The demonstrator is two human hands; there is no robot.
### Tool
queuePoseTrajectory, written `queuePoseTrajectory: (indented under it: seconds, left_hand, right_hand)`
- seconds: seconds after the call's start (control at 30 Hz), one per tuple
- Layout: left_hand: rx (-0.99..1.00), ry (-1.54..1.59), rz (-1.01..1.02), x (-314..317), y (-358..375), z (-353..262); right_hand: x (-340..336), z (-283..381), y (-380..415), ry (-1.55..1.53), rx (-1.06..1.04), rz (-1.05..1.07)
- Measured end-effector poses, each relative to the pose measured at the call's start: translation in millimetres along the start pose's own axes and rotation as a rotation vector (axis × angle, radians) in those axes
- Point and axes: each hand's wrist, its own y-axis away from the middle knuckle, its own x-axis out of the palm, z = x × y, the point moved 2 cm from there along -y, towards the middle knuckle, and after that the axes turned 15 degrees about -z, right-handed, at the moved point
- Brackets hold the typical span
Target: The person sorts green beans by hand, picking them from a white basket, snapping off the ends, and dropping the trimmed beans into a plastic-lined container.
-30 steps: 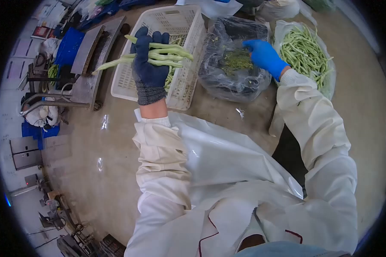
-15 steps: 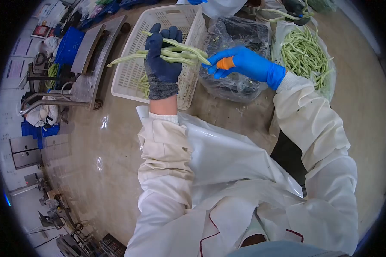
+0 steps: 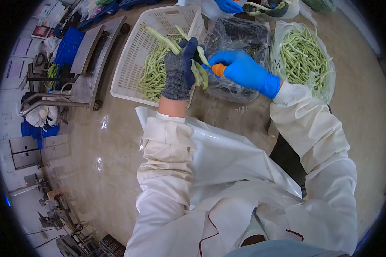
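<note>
My left hand (image 3: 180, 68), in a dark blue and grey knit glove, is closed around several long green beans (image 3: 163, 38), whose ends stick out on both sides. It is over the right side of a white plastic crate (image 3: 125, 70) holding more green beans (image 3: 154, 77). My right hand (image 3: 248, 73), in a blue disposable glove, grips a small tool with an orange handle (image 3: 218, 70) close to the bean ends. The tool's working end cannot be made out. Below my right hand stands a dark container lined with clear plastic (image 3: 236, 92), with scraps inside.
An open plastic bag full of green beans (image 3: 302, 55) stands at the right. Another person's blue-gloved hand (image 3: 229, 6) shows at the top edge, near a second bag (image 3: 283, 12). A metal cart (image 3: 103, 55) stands on the floor at the left.
My left hand has turned and moved right and down with the beans, which now slant down to the right. The right hand shifts slightly. At the top, the other person's hand has moved.
</note>
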Motion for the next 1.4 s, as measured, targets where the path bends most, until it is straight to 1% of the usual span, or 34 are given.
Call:
queuePoseTrajectory:
  seconds: [0.07, 0.1, 0.17, 0.2, 0.27, 0.37, 0.4, 0.47, 0.5, 0.53, 0.63, 0.73, 0.77, 0.83, 0.93, 1.03, 1.07, 1.17, 1.2, 1.23, 1.33, 1.4]
  left_hand:
    - [0.055, -0.015, -0.008, -0.2, -0.1, 0.6]
    - [0.082, -0.022, -0.012, 0.5, 1.5, 0.1]
    - [0.077, 0.014, -0.021, 4.5, 4.5, 1.4]
    - [0.074, 0.031, -0.026, 5.8, 5.5, 2.0]
    - [0.057, 0.060, 0.031, 3.5, 3.6, 3.6]
    - [-0.013, 0.028, 0.157, 5.4, 18.9, -11.8]
    - [-0.043, 0.006, 0.206, 6.4, 24.7, -17.7]
    - [-0.016, -0.080, 0.300, 3.6, 20.8, -15.1]
    - [-0.003, -0.123, 0.347, 1.6, 19.5, -14.4]
    - [0.020, -0.252, 0.350, -1.3, 23.0, -19.3]
    - [-0.068, -0.227, 0.391, -9.8, 29.1, -21.7]
    - [-0.037, -0.048, 0.216, -25.6, 17.8, -29.3]
    - [-0.104, 0.156, 0.098, -45.9, -8.5, -21.6]
    - [-0.208, 0.449, -0.061, -88.2, -42.4, -16.4]
    - [-0.338, 0.525, -0.311, -97.4, -52.3, -15.4]
    - [-0.253, 0.485, -0.181, -75.5, -43.8, -8.9]
    - [-0.227, 0.474, -0.146, -67.8, -37.0, -6.4]
    - [-0.089, 0.457, -0.322, -48.0, -23.2, -17.6]
    - [-0.078, 0.513, -0.361, -48.0, -28.3, -19.8]
    - [-0.067, 0.508, -0.326, -48.9, -30.5, -21.8]
    - [-0.055, 0.512, -0.209, -46.1, -32.8, -21.2]
    - [-0.069, 0.538, -0.114, -37.7, -29.0, -15.1]
  right_hand:
    - [4.6, -4.5, 1.8, -0.058, 0.021, 0.029]
    - [4.5, -1.5, 3.2, -0.031, 0.035, 0.008]
    - [4.2, 5.6, 6.5, 0.023, 0.062, -0.032]
    - [4.7, 7.0, 8.6, 0.056, 0.041, -0.058]
    - [5.0, 8.9, 11.1, 0.124, -0.002, -0.109]
    - [3.9, 8.4, 12.9, 0.228, -0.352, -0.113]
    - [3.4, 10.1, 12.6, 0.270, -0.448, -0.057]
    - [1.2, 14.2, 10.5, 0.353, -0.641, 0.057]
    - [-4.9, 13.9, 6.1, 0.380, -0.584, -0.046]
    - [-13.2, 12.6, 0.4, 0.407, -0.525, -0.148]
    - [-62.0, -3.7, -29.7, 0.397, -0.330, -0.446]
    - [-99.3, -20.2, -43.4, 0.591, -0.303, -0.550]
    - [-101.7, -25.8, -42.2, 0.620, -0.281, -0.485]
    - [-98.3, -38.0, -35.3, 0.679, -0.228, -0.360]
    - [-86.7, -46.7, -30.2, 0.905, -0.183, -0.263]
    - [-79.9, -38.6, -29.0, 0.756, -0.228, -0.314]
    - [-76.7, -34.8, -28.5, 0.729, -0.210, -0.298]
    - [-66.3, -23.9, -28.5, 0.660, -0.158, -0.251]
    - [-62.3, -24.0, -27.5, 0.651, -0.139, -0.232]
    - [-59.3, -24.1, -27.0, 0.643, -0.120, -0.213]
    - [-50.4, -26.6, -25.1, 0.597, -0.167, -0.092]
    - [-43.5, -24.7, -23.3, 0.421, -0.138, 0.034]
